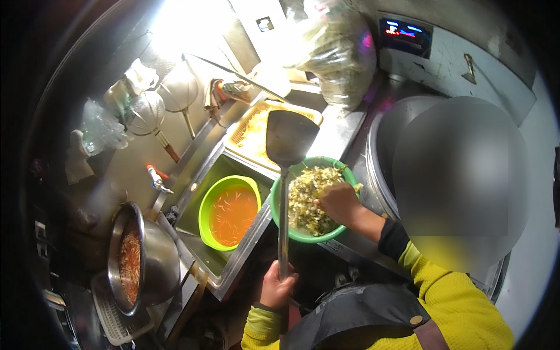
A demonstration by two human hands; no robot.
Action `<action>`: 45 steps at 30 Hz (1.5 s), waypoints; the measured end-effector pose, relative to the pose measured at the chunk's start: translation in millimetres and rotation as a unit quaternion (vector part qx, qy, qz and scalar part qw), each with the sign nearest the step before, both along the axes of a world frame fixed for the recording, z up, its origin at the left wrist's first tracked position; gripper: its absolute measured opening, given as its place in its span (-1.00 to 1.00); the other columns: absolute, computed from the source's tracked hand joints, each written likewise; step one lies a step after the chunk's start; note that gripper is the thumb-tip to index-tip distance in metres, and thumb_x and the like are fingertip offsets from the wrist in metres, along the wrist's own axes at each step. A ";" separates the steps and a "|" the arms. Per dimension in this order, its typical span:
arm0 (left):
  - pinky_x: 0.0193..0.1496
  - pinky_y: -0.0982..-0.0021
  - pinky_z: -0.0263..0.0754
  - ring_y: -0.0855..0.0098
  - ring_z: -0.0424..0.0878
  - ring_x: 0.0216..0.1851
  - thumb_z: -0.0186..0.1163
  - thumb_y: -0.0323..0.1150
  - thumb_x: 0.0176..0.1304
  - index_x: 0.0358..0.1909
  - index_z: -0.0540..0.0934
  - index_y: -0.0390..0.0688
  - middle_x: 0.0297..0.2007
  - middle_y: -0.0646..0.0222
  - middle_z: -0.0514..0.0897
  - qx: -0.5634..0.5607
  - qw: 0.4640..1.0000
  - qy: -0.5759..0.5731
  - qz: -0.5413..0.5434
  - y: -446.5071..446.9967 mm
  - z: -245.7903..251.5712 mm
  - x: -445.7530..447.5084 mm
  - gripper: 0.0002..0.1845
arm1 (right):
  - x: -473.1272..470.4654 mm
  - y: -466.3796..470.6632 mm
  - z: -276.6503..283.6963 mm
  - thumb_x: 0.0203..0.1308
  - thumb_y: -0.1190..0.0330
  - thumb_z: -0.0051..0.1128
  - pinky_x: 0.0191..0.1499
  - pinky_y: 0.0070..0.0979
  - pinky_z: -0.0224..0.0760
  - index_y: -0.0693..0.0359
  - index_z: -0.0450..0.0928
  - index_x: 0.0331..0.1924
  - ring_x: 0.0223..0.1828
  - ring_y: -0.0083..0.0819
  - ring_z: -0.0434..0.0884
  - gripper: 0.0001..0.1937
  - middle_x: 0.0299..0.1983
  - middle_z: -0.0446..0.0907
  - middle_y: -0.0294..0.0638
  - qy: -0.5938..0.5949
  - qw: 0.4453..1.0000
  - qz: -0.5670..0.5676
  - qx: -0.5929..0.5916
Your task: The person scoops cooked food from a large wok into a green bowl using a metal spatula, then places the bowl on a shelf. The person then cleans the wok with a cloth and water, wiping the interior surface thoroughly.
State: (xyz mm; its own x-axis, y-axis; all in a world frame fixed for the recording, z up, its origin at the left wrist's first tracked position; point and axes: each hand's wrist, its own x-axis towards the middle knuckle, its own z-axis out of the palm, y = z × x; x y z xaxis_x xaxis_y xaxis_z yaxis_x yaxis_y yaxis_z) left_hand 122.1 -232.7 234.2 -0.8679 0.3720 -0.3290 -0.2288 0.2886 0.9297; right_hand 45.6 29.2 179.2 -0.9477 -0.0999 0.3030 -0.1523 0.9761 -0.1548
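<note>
My left hand (278,284) is closed around the handle of a long metal wok spatula (292,138). The spatula stands out in front of me, its broad blade at the far end. My right hand (343,203) reaches into a green plastic basin (274,199), its fingers curled into wet, chopped pickled-looking greens (313,214). Its fingertips are partly hidden. Left of the basin, a lime-green bowl (204,223) of orange liquid with pale shreds sits in a steel sink (188,249).
A yellow basket (245,127) of pale shreds lies beyond the sink. Mesh strainers (148,111) hang on the wall near a tap (157,179). A steel pot (159,258) of reddish shreds stands at left. A large bag (345,57) is behind; a large round vessel (374,153) is at right, partly blurred.
</note>
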 end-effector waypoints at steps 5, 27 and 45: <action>-0.69 0.61 0.22 0.65 0.34 -0.74 0.19 -0.54 0.03 -0.33 0.37 -0.19 -0.65 0.50 0.39 -0.035 0.996 0.085 -0.002 2.1 -16.1 -0.6 -0.79 | 11.0 16.2 -14.6 -0.06 0.52 -0.01 -0.12 -0.23 0.37 0.20 0.56 -0.34 -0.23 -0.20 0.49 -0.83 -0.30 0.47 -0.11 0.104 0.983 0.036 -0.148; -0.68 0.62 0.22 0.66 0.33 -0.74 0.21 -0.57 0.02 -0.32 0.37 -0.19 -0.68 0.52 0.39 -0.110 0.989 0.070 0.063 31.1 -19.9 15.5 -0.77 | 9.7 59.6 -61.8 -0.03 0.53 0.02 -0.12 -0.37 0.36 0.22 0.55 -0.28 -0.19 -0.22 0.46 -0.82 -0.30 0.46 -0.18 0.144 0.915 -0.038 -0.375; -0.61 0.61 0.33 0.64 0.40 -0.63 0.24 -0.52 0.03 -0.34 0.41 -0.22 -0.58 0.48 0.43 -0.074 0.990 0.008 0.119 46.6 -13.1 6.0 -0.80 | -70.4 76.1 -91.1 0.31 0.27 -0.19 0.21 -0.31 0.17 0.38 0.32 0.10 0.14 -0.21 0.40 -0.60 0.06 0.45 0.02 -0.025 0.849 -0.077 -0.522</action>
State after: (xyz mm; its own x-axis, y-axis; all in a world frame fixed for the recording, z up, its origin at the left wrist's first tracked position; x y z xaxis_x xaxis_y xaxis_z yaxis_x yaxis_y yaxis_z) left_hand 128.1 -186.1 221.2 -0.9307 0.1049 -0.3504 -0.2925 0.3619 0.8851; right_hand -24.8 105.2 88.1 -0.9393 0.3253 0.1093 -0.0032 0.3101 -0.9507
